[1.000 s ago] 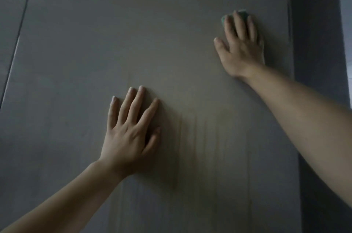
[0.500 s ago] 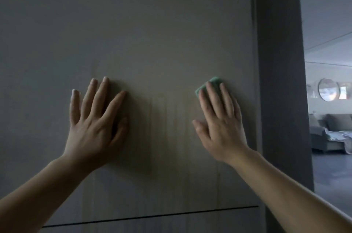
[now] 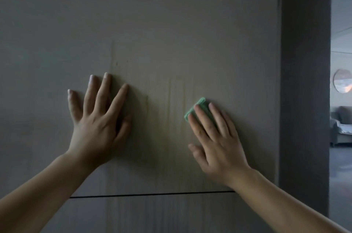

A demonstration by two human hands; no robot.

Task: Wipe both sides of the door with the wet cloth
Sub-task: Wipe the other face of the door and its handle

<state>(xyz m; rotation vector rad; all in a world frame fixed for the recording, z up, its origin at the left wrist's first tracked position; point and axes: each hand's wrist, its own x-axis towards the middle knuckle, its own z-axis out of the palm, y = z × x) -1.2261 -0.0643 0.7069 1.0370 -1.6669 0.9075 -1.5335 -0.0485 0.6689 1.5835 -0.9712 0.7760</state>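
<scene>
A grey-brown door (image 3: 171,23) fills most of the head view, with faint vertical wet streaks at its middle. My left hand (image 3: 97,120) lies flat on the door with fingers spread and straight. To its right, my right hand (image 3: 215,137) presses a small green cloth (image 3: 197,108) against the door with straight fingers; only the cloth's upper left corner shows past the fingertips.
A thin dark horizontal groove (image 3: 152,194) crosses the door below both hands. The door's dark edge (image 3: 304,80) stands at the right. Beyond it a room shows, with a round mirror (image 3: 342,83) and a grey sofa (image 3: 341,128).
My right hand has slid the cloth down the door from high up to about the level of my left hand. The view has dropped, and the groove has come into sight.
</scene>
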